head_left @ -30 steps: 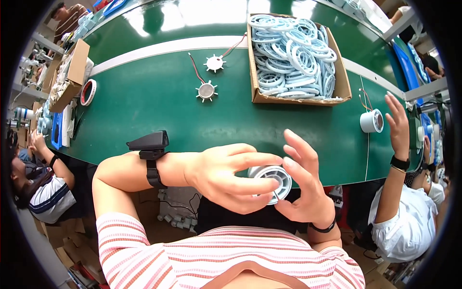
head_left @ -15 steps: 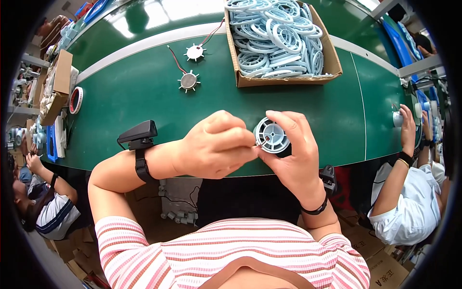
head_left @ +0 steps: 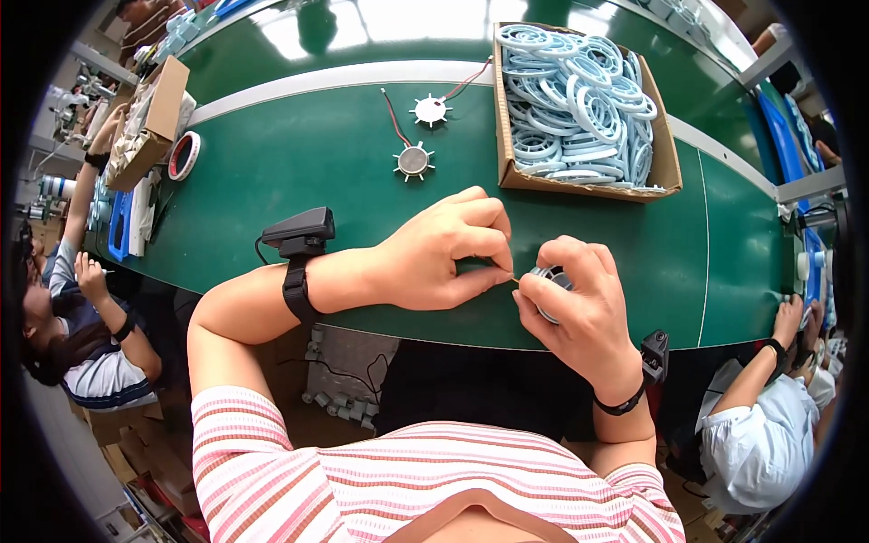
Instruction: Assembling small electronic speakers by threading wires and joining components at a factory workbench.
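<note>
My left hand [head_left: 453, 253] is closed in a pinch at thumb and forefinger on a thin yellowish wire [head_left: 514, 278]. The wire spans the small gap between my two hands. My right hand [head_left: 584, 303] is wrapped round a small round fan-like housing [head_left: 554, 275], pale blue and grey. Its fingers and thumb cover most of the housing, so its spoked face is hidden. Beyond my left hand lie two flat round discs with short radiating prongs: a grey-faced one [head_left: 414, 161] and a white one [head_left: 430, 109], each with red and dark leads.
A cardboard box [head_left: 588, 189] heaped with light-blue plastic rings [head_left: 593, 109] stands at the far right of the green table [head_left: 290, 163]. A tape roll [head_left: 184, 156] and another carton [head_left: 145, 149] are at the left. Co-workers sit on both sides.
My left hand has drawn out with the wire pinched. The housing has turned in my right hand, so its spoked face no longer shows. The view has shifted, moving the table things rightward.
</note>
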A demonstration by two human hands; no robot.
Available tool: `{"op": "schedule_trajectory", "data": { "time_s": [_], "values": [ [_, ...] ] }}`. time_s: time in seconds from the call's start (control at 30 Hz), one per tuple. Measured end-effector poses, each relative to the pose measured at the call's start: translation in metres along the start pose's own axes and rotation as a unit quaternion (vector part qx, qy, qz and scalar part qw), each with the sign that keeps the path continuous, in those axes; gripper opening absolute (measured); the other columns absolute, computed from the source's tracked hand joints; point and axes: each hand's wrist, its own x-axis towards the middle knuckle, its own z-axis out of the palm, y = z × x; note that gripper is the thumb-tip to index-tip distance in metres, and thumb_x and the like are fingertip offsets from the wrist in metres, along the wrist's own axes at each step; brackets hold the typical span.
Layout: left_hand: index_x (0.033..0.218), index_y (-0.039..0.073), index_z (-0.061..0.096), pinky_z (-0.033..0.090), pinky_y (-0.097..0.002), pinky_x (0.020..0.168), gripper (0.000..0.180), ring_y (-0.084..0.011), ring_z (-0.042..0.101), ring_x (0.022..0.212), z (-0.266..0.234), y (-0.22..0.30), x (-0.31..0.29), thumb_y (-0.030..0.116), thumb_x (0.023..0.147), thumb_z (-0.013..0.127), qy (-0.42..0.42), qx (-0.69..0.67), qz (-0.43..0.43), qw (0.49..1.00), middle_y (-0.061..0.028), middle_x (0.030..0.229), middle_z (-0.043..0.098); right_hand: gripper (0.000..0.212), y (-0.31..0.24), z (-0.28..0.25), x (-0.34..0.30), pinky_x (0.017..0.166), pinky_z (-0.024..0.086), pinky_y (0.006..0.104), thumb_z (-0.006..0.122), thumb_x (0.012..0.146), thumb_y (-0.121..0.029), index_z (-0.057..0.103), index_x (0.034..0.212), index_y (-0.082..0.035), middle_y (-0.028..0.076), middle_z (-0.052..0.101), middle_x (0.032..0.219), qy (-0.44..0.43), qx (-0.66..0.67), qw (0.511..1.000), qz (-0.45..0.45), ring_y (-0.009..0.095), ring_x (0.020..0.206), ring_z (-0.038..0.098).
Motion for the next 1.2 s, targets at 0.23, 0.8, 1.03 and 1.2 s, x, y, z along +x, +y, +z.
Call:
{"op": "schedule_trajectory", "data": {
  "time_s": [0.23,0.8,1.03,1.2],
  "values": [
    [0.105,0.005,0.066,0.051,-0.0322,0.070,0.023,-0.0202,0.059,0.077,-0.091,-0.011,0.004,0.006,0.084,0.074,-0.031,0.191,-0.198,0.961,-0.0070,0.108,0.061,0.018,-0.002,0.003,0.001,0.080,0.044,0.0402,0.079,0.072,-0.006,0.065,0.082,-0.008,0.008,0.055,0.101,0.012,0.002,1.000,0.026,0.032,0.102,0.059],
    [0.114,0.002,0.051,0.054,-0.0225,0.075,0.038,-0.0078,0.064,0.088,-0.047,-0.001,0.017,-0.004,0.084,0.075,0.023,-0.136,-0.173,0.975,-0.0040,0.103,0.060,0.031,-0.015,-0.002,0.006,0.082,0.052,0.0369,0.078,0.083,-0.005,0.062,0.110,-0.002,0.014,0.064,0.106,0.190,0.173,0.964,0.075,0.030,0.096,0.063],
    [0.120,-0.002,0.052,0.057,-0.0253,0.077,0.044,-0.0154,0.070,0.093,0.000,0.043,0.026,-0.006,0.083,0.075,0.040,-0.027,0.047,0.998,-0.0100,0.104,0.065,0.025,-0.016,-0.004,0.008,0.082,0.053,0.0305,0.071,0.090,0.003,0.058,0.111,0.000,0.015,0.064,0.108,0.252,0.362,0.892,0.105,0.020,0.094,0.064],
    [0.119,-0.002,0.060,0.057,-0.0279,0.069,0.041,-0.0192,0.070,0.084,0.003,0.046,0.033,-0.005,0.082,0.077,0.028,-0.107,0.041,0.993,-0.0125,0.103,0.068,0.022,-0.003,-0.019,-0.014,0.082,0.053,0.0267,0.069,0.090,0.005,0.060,0.110,0.000,0.013,0.063,0.110,0.217,0.520,0.816,0.129,0.014,0.092,0.063]
  ]
}}
